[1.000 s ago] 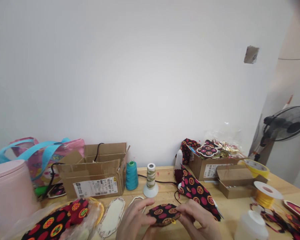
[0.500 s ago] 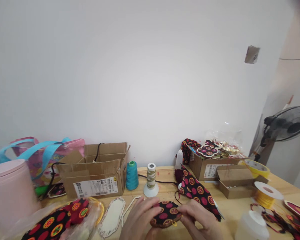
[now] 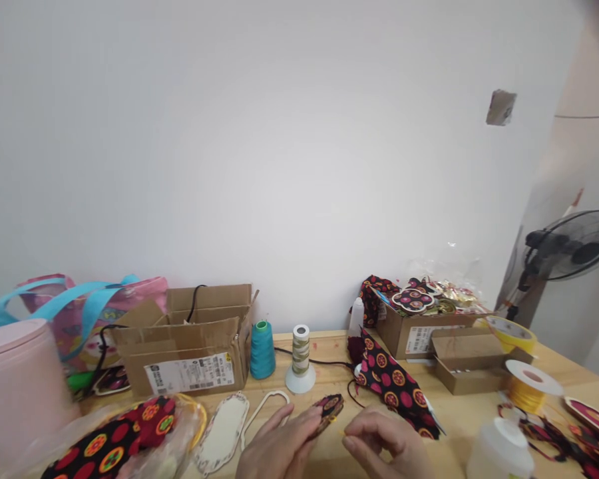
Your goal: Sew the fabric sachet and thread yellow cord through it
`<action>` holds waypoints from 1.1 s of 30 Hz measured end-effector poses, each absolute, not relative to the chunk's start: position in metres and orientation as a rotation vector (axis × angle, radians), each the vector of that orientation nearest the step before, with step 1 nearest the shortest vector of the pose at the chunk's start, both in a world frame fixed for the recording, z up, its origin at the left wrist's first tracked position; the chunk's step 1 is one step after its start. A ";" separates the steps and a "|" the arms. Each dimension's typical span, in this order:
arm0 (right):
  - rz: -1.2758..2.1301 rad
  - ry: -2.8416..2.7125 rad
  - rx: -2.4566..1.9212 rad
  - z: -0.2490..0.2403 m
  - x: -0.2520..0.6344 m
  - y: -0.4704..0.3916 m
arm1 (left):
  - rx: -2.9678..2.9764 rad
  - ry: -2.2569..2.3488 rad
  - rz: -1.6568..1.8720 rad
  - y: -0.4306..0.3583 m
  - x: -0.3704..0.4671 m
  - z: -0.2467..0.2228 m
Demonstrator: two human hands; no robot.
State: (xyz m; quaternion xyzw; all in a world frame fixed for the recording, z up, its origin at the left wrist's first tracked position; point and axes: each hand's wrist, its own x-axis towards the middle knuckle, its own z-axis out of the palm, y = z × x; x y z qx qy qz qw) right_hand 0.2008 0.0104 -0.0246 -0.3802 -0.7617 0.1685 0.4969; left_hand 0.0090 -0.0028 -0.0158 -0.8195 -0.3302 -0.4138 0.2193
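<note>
My left hand [image 3: 279, 447] is closed on a fabric-covered piece [image 3: 329, 407], dark with red and orange round motifs, now tilted so that its edge shows. A small bit of yellow cord sticks out at the piece's lower edge. Just to the right, my right hand [image 3: 383, 442] is apart from the piece, thumb and forefinger pinched on a yellow cord [image 3: 342, 433], of which only a short bit shows. Behind my right hand lies matching patterned cloth [image 3: 394, 382]. Left of my left hand are a white scalloped plate [image 3: 223, 432] and a thin white frame [image 3: 265, 401].
A teal thread cone [image 3: 262, 351] and a cream-green spool [image 3: 300, 359] stand behind my hands. Cardboard boxes [image 3: 190, 339] stand left and right. At right are a yellow cord spool [image 3: 529, 392] and a white bottle [image 3: 502, 449]; at left, a pink canister [image 3: 22, 392].
The fabric piece has turned from nearly face-up to steeply tilted in my left hand. My right hand has let go of its edge and moved slightly right, pinching the yellow cord.
</note>
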 end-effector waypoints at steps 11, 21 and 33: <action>0.670 -1.749 -0.974 -0.028 0.200 0.010 | -2.342 -0.796 -1.055 0.001 0.013 -0.021; 0.734 -1.699 -0.893 -0.033 0.200 0.012 | -2.296 -0.678 -1.105 -0.001 0.023 -0.004; 0.462 -1.854 -0.917 -0.020 0.196 0.008 | -2.323 -0.677 -0.915 0.001 0.022 -0.012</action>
